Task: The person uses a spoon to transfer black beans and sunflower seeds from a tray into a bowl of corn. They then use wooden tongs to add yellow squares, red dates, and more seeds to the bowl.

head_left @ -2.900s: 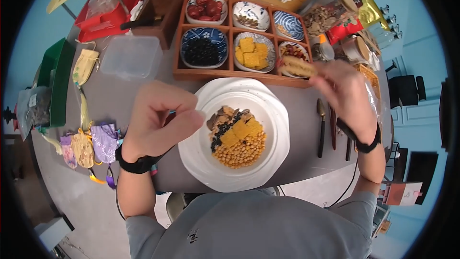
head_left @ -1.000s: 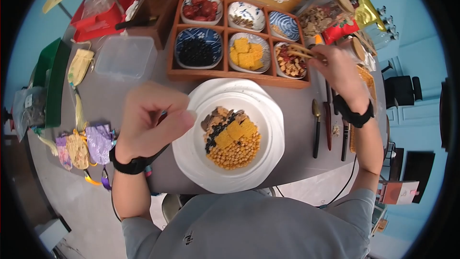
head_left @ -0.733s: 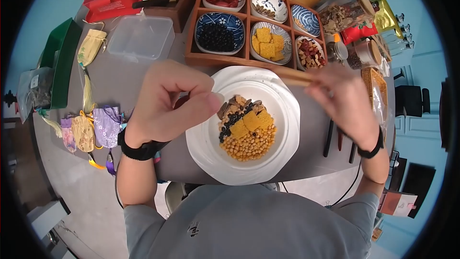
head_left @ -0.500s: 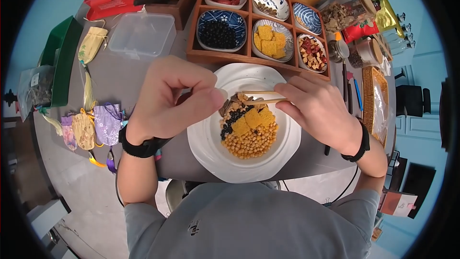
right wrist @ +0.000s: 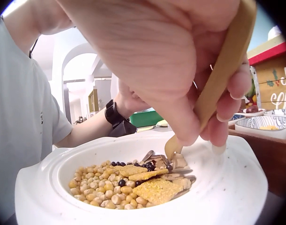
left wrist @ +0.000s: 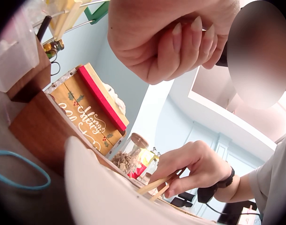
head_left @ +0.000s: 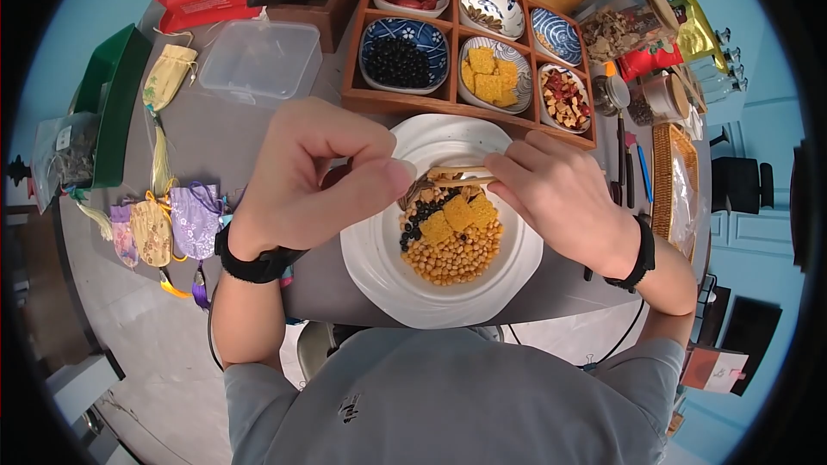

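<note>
My right hand (head_left: 564, 196) grips wooden tongs (head_left: 458, 176), whose tips reach down into a white bowl (head_left: 372, 280). Pale dried beans (head_left: 450, 260), probably chickpeas, fill its near part, with yellow crispy squares (head_left: 469, 213) and small black beans (head_left: 414, 226) above them. In the right wrist view the tong tips meet the striped seeds and pale chips (right wrist: 179, 161) at the bowl's far side. My left hand (head_left: 323, 176) hovers over the left rim with its fingers curled and nothing seen in it; the left wrist view shows its fingertips (left wrist: 196, 32) folded toward the palm.
A wooden divided tray (head_left: 405, 103) with several small dishes stands behind the bowl. A clear plastic box (head_left: 263, 58) and small cloth pouches (head_left: 195, 220) lie left. Jars (head_left: 663, 95), dark-handled utensils (head_left: 619, 159) and a wicker basket (head_left: 674, 194) are to the right.
The right hand has brought the tongs from the mixed dried-fruit dish at the tray's right to the bowl, and their tips have closed together. The left hand has kept its curl.
</note>
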Demonstrator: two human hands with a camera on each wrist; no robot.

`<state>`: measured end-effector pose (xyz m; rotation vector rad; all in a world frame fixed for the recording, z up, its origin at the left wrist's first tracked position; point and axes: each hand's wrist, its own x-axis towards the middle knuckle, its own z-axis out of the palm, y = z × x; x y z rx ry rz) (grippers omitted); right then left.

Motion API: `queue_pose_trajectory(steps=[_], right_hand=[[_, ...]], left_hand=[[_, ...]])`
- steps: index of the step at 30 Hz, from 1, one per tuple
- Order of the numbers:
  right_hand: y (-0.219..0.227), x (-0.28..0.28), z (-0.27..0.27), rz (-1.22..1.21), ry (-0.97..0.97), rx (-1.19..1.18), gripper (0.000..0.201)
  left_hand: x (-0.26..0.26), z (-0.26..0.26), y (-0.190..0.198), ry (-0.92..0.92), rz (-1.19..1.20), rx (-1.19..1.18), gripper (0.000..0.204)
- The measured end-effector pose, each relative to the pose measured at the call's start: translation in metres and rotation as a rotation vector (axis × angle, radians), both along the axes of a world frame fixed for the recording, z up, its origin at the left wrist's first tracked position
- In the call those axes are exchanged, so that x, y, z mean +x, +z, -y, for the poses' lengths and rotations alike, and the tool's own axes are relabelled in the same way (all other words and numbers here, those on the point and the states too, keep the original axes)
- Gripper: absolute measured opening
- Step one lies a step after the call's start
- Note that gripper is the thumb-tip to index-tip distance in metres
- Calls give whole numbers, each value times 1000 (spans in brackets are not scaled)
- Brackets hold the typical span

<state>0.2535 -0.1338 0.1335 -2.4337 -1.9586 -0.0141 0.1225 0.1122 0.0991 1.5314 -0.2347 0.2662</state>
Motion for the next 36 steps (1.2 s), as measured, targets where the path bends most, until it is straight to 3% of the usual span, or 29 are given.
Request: queue_pose_trajectory(steps=[7,11,15,18,30,35,36], right_hand=[[20,3,11,-32,-21,103,20],[42,24,33,21,-209,192,19],[49,62,64,6,-565,252,21],[38,83,85,-44,-619,202,26],[34,91,80,-44,-619,140,25],[42,47,50,-76,-516,172,24],[37,38,45,-40,-379,163,23]], left_hand=[[-1,1,2,9,-5,0,39],[-1,2,3,34,1,15,38],[-2,4,3,63,-27,16,37],[-2,5,5,50,-44,2,37],[-1,5,2,60,-35,-2,37],[-2,2,1,43,-12,38,37],[-2,4,3,30,-21,13,38]])
